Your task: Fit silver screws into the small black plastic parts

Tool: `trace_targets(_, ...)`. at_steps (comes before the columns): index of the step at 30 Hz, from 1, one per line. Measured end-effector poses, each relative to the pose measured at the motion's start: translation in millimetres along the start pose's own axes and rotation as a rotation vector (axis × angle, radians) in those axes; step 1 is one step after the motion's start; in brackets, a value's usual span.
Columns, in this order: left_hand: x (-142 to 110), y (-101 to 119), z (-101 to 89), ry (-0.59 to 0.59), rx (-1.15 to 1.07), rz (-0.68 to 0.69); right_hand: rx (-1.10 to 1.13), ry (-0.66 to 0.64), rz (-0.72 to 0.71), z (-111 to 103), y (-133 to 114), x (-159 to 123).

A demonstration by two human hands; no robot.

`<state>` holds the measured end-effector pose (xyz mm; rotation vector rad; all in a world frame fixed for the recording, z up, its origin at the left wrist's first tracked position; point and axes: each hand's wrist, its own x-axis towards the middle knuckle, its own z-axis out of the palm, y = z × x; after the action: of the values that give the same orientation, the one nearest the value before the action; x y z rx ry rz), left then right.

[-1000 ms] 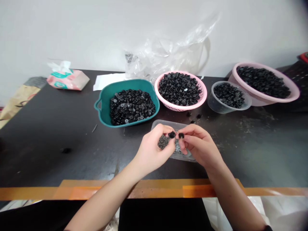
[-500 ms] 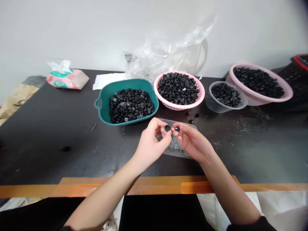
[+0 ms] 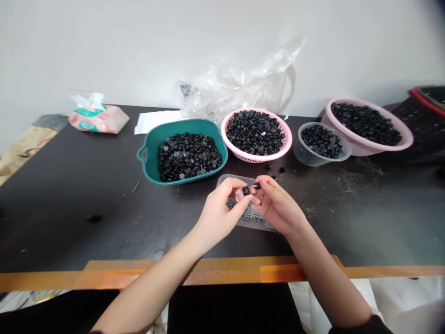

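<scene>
Between the thumb and forefinger of my left hand (image 3: 222, 208) is a small black plastic cap (image 3: 246, 190), its hollow side partly showing. My right hand (image 3: 280, 204) pinches a smaller black piece (image 3: 257, 185) with a short pale metal pin or screw pointing left at the cap. A narrow gap parts the two pieces. Both hands hover over a clear plastic tray (image 3: 225, 178) of small silver screws (image 3: 252, 215), partly hidden by my fingers.
Behind stand a green basin (image 3: 148, 160) of flat black discs, a pink basket (image 3: 239, 157) of black caps, a clear tub (image 3: 306, 155) and another pink basket (image 3: 351, 146) of black parts. Several loose black pieces (image 3: 282, 170) lie before them. A tissue pack (image 3: 104, 119) sits at back left.
The cap in my left hand has turned from facing me toward the right. The right-hand piece has tilted, so its pin points left. The view has shifted slightly.
</scene>
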<state>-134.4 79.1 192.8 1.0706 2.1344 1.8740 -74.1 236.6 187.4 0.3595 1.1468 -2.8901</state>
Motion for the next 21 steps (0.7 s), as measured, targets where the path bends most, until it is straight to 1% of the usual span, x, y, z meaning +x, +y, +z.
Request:
trace_targets(3, -0.8, 1.3, 0.7, 0.005, -0.028, 0.044, -0.056, -0.008, -0.059, 3.9, -1.1, -3.7)
trace_targets(7, -2.4, 1.1, 1.0, 0.017, -0.048, 0.069, -0.11, -0.045, -0.13, 7.1, -1.9, -7.7)
trace_targets(11, -2.4, 3.9, 1.5, 0.024, -0.103, 0.071, -0.12, -0.055, -0.14, 8.1, -1.9, -8.7)
trace_targets(13, -1.4, 7.3, 2.0, 0.004, -0.222, 0.018, -0.115, -0.053, -0.132, 8.5, -1.7, -8.9)
trace_targets(17, 1.3, 12.1, 2.3, -0.047, -0.543, -0.165, -0.116, -0.085, -0.13, 8.8, -1.5, -8.9)
trace_targets(19, 1.9, 11.8, 1.7, -0.055, -0.567, -0.224, -0.133, -0.084, -0.129, 8.8, -1.6, -8.8)
trace_targets(21, 1.6, 10.6, 0.7, -0.062, -0.488, -0.238, -0.152, -0.06, -0.136, 8.8, -2.0, -8.9)
